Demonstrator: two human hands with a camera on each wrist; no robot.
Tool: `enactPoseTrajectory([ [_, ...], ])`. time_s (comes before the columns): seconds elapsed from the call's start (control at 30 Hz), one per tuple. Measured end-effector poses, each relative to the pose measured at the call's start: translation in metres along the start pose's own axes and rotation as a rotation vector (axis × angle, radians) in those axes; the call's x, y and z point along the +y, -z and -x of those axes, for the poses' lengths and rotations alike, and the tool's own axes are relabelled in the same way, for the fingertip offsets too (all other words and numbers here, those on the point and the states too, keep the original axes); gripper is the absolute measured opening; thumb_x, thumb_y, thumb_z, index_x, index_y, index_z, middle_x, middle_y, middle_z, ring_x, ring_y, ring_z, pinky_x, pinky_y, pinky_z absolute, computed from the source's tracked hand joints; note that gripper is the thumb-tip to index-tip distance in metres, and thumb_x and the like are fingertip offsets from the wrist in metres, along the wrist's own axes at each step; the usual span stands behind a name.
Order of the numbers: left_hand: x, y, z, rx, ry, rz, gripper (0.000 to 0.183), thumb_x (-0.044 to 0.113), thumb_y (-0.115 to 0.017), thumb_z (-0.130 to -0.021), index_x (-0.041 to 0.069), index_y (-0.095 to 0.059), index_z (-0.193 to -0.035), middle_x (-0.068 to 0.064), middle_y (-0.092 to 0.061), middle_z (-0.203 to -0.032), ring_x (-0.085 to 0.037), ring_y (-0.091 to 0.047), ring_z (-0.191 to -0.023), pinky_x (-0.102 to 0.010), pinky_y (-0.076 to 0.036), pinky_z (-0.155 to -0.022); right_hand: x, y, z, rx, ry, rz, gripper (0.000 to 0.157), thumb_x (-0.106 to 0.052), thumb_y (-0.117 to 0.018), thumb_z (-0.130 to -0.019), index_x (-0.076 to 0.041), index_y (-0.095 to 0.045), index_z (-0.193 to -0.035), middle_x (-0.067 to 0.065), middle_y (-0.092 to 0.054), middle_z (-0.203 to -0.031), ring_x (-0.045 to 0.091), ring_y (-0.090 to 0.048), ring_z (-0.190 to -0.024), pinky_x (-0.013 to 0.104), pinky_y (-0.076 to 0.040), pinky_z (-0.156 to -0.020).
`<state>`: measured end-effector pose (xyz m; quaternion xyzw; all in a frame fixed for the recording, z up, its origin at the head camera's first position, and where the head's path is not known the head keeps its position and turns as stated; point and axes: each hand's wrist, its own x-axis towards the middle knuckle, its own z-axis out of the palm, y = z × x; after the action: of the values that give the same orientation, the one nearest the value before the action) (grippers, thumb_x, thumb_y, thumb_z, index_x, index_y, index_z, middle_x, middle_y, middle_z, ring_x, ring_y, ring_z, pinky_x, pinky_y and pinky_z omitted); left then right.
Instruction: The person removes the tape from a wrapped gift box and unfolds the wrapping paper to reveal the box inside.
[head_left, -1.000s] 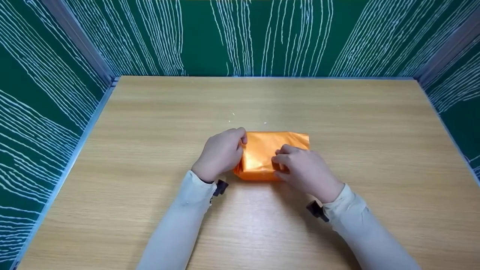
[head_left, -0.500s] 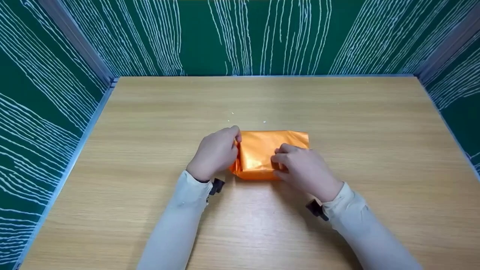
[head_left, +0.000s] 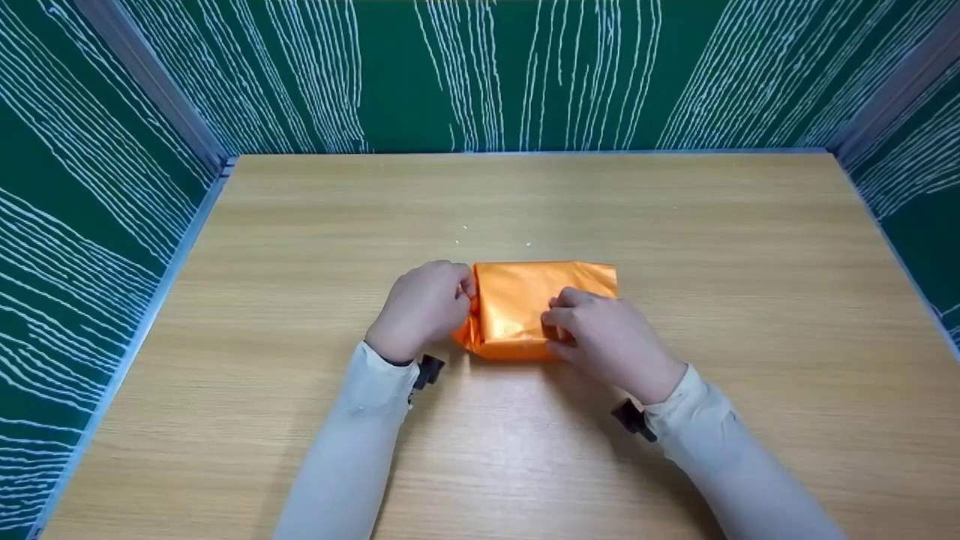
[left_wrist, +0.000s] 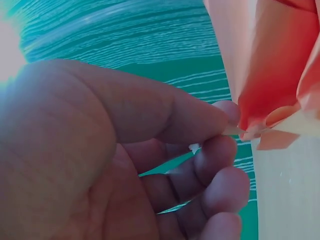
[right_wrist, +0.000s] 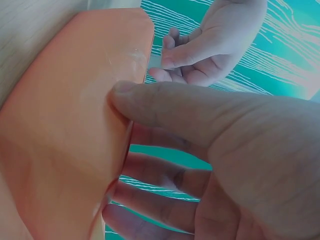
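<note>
An orange paper-wrapped package (head_left: pixel 517 307) lies on the wooden table in front of the person. In the head view my left hand (head_left: pixel 424 304) is at its left end, where the paper is gathered. The left wrist view shows thumb and forefinger pinching a thin pale bit at the crumpled orange paper (left_wrist: pixel 280 65); the other fingers are loosely bent. My right hand (head_left: pixel 611 337) grips the package toward its right. In the right wrist view, the thumb presses the near side of the orange package (right_wrist: pixel 65 125), with the fingers bent over its top.
The wooden table (head_left: pixel 262 262) is walled on three sides by green panels (head_left: pixel 405 90) with white streaks. A few tiny white specks (head_left: pixel 465 227) lie behind the package. Each wrist carries a small black camera (head_left: pixel 632 420).
My left hand has shifted left and slightly toward the person, baring more of the package's gathered left end. The package has slid slightly left, while my right hand has stayed nearly still.
</note>
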<state>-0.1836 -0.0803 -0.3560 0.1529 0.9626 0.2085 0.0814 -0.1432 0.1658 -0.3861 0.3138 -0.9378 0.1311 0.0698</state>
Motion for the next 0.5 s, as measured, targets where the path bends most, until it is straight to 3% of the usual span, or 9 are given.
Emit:
enactPoseTrajectory([
  [0.2,-0.0053,0.0031,0.0023,0.019,0.029,-0.011,0.015,0.006,-0.055,-0.097,0.007,-0.07,-0.096,-0.006,-0.065,-0.092,-0.025,-0.06,-0.082,-0.037,-0.05,-0.075,-0.0003,0.0011,-0.0006,0.005,0.002,0.005,0.018,-0.018,-0.086,-0.085,-0.012,-0.079,-0.1,0.008,-0.069,-0.1,0.027,-0.068,-0.081,0.044,-0.058,-0.065],
  [0.5,-0.0037,0.0063,0.0052,-0.019,0.023,0.051,0.029,0.001,-0.048,-0.097,0.005,-0.076,-0.103,-0.009,-0.067,-0.106,-0.027,-0.06,-0.097,-0.039,-0.051,-0.088,-0.0007,0.0009,0.0006,0.019,0.02,0.012,0.015,-0.016,-0.086,-0.085,-0.012,-0.077,-0.096,0.006,-0.067,-0.096,0.026,-0.067,-0.078,0.042,-0.056,-0.059],
])
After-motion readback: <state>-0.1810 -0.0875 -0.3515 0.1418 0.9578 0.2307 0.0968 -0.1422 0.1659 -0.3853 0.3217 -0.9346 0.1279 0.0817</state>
